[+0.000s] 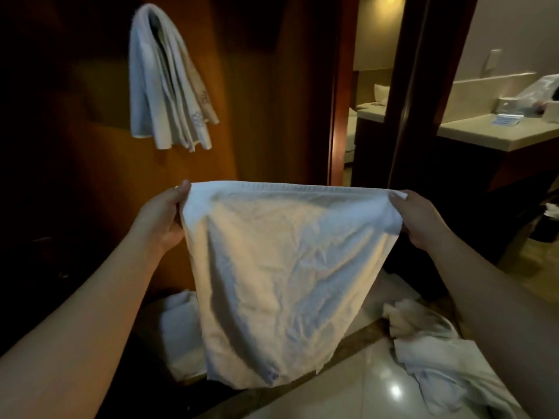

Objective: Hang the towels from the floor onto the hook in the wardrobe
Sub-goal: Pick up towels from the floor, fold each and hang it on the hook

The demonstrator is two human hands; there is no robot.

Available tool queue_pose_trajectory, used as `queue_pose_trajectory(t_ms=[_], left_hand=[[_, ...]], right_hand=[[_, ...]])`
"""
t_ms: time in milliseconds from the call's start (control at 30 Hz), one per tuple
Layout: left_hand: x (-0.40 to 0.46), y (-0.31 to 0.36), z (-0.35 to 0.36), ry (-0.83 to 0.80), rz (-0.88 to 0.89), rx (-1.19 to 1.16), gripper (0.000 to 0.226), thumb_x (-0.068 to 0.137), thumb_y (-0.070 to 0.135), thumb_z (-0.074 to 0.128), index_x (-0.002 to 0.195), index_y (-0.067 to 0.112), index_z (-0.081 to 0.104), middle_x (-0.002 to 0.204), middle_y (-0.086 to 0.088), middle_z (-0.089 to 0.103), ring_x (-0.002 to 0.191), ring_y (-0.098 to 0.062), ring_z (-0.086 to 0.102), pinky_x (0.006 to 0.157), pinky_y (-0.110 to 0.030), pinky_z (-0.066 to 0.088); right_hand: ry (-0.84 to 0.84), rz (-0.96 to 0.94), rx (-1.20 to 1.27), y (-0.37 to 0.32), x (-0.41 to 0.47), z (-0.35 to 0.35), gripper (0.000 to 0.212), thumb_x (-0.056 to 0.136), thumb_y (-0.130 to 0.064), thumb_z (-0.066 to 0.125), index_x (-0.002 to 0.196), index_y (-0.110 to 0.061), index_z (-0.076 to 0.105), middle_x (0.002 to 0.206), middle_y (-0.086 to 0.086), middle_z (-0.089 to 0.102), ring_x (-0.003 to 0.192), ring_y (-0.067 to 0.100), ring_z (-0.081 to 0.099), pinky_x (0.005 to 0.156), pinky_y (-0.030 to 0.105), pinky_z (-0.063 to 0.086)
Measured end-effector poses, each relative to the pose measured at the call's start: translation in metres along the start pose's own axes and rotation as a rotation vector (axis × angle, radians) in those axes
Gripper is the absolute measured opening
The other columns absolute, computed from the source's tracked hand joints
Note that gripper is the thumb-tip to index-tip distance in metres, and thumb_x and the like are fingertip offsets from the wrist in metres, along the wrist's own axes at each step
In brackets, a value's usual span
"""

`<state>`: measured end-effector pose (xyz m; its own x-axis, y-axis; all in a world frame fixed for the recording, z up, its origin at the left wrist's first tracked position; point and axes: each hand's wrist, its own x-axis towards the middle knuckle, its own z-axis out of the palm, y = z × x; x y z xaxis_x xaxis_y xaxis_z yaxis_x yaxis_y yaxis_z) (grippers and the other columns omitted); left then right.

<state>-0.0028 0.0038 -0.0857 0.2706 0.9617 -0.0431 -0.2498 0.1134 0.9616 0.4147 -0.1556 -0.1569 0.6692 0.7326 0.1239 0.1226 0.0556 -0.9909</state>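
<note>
White towel (281, 267) pinched at both top corners by your hands, left (163, 216) and right (420, 219); next, drape it over the hung towels (169, 83).

Hung towels (169, 83) fill hook spot – open wardrobe wall (266, 101) to right

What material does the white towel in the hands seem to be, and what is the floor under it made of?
The held towel looks like thin woven cotton, matte: it creases finely and has a ribbed hem along the top. The floor looks like polished stone or glazed tile; it mirrors a bright lamp spot. Which of the two cannot be told.
</note>
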Motion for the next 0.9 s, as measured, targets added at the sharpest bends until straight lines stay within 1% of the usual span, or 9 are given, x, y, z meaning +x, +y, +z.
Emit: queue_pose_trajectory(t_ms=[67, 133, 200, 267, 367, 467, 600, 733, 900], left_hand=[[-0.009, -0.006, -0.016, 0.095, -0.062, -0.061, 0.03, 0.101, 0.027, 0.057, 0.114, 0.001, 0.064, 0.096, -0.011, 0.074, 0.082, -0.018, 0.073, 0.068, -0.034, 0.059], [-0.021, -0.018, -0.027, 0.225, -0.138, -0.182, 0.021, 0.101, 0.022, 0.059, 0.095, 0.003, 0.064, 0.07, -0.007, 0.075, 0.06, -0.014, 0.073, 0.05, -0.028, 0.057], [-0.039, -0.032, -0.031, 0.335, -0.184, -0.287, 0.019, 0.1, 0.021, 0.062, 0.092, 0.004, 0.063, 0.065, -0.007, 0.074, 0.055, -0.017, 0.072, 0.044, -0.032, 0.057], [-0.058, -0.05, -0.029, 0.395, -0.19, -0.326, 0.021, 0.099, 0.024, 0.063, 0.103, 0.003, 0.065, 0.081, -0.01, 0.076, 0.068, -0.021, 0.075, 0.057, -0.041, 0.062], [-0.082, -0.076, -0.022, 0.427, -0.128, -0.279, 0.026, 0.1, 0.026, 0.062, 0.113, 0.004, 0.065, 0.098, -0.011, 0.074, 0.091, -0.028, 0.072, 0.092, -0.054, 0.057], [-0.102, -0.089, -0.009, 0.419, -0.058, -0.222, 0.023, 0.1, 0.029, 0.062, 0.106, 0.007, 0.065, 0.095, -0.012, 0.075, 0.09, -0.029, 0.074, 0.09, -0.053, 0.058], [-0.13, -0.088, 0.009, 0.304, 0.006, -0.147, 0.019, 0.097, 0.04, 0.064, 0.095, 0.021, 0.07, 0.087, -0.001, 0.078, 0.085, -0.02, 0.076, 0.075, -0.041, 0.061], [-0.157, -0.074, 0.025, 0.217, 0.092, -0.032, 0.021, 0.092, 0.048, 0.064, 0.077, 0.034, 0.072, 0.088, -0.003, 0.077, 0.087, -0.023, 0.075, 0.074, -0.042, 0.059], [-0.176, -0.063, 0.029, 0.133, 0.176, -0.002, 0.026, 0.087, 0.045, 0.06, 0.093, 0.021, 0.071, 0.094, -0.006, 0.076, 0.094, -0.022, 0.074, 0.081, -0.041, 0.058]], right_hand=[[-0.028, 0.075, 0.138, 0.006, -0.018, 0.022, 0.019, 0.101, -0.027, 0.059, 0.111, -0.017, 0.071, 0.112, 0.015, 0.074, 0.1, 0.032, 0.072, 0.088, 0.047, 0.058], [-0.071, 0.245, 0.368, 0.013, -0.041, 0.046, 0.026, 0.1, -0.022, 0.061, 0.118, -0.006, 0.07, 0.109, 0.017, 0.075, 0.095, 0.03, 0.075, 0.077, 0.042, 0.062], [-0.142, 0.438, 0.561, 0.017, -0.069, 0.076, 0.027, 0.1, -0.024, 0.059, 0.115, -0.005, 0.07, 0.106, 0.016, 0.076, 0.089, 0.029, 0.076, 0.063, 0.038, 0.062], [-0.233, 0.517, 0.684, 0.022, -0.098, 0.111, 0.032, 0.104, -0.026, 0.049, 0.117, -0.004, 0.067, 0.105, 0.018, 0.076, 0.088, 0.03, 0.076, 0.06, 0.039, 0.061], [-0.27, 0.554, 0.77, 0.023, -0.141, 0.162, 0.034, 0.107, -0.026, 0.042, 0.12, -0.004, 0.065, 0.107, 0.018, 0.076, 0.09, 0.032, 0.076, 0.062, 0.042, 0.062], [-0.268, 0.523, 0.777, 0.013, -0.174, 0.194, 0.03, 0.107, -0.028, 0.047, 0.125, -0.012, 0.065, 0.115, 0.013, 0.075, 0.1, 0.03, 0.074, 0.073, 0.042, 0.062], [-0.305, 0.399, 0.608, -0.017, -0.208, 0.217, 0.024, 0.1, -0.041, 0.054, 0.108, -0.034, 0.076, 0.113, -0.001, 0.076, 0.104, 0.022, 0.074, 0.089, 0.043, 0.059], [-0.313, 0.202, 0.509, -0.042, -0.233, 0.226, 0.025, 0.095, -0.046, 0.054, 0.111, -0.039, 0.073, 0.113, -0.003, 0.076, 0.103, 0.018, 0.074, 0.083, 0.035, 0.061], [-0.358, -0.108, 0.264, -0.056, -0.251, 0.225, 0.025, 0.098, -0.052, 0.043, 0.105, -0.064, 0.064, 0.107, -0.035, 0.068, 0.103, -0.009, 0.065, 0.078, 0.014, 0.056]])
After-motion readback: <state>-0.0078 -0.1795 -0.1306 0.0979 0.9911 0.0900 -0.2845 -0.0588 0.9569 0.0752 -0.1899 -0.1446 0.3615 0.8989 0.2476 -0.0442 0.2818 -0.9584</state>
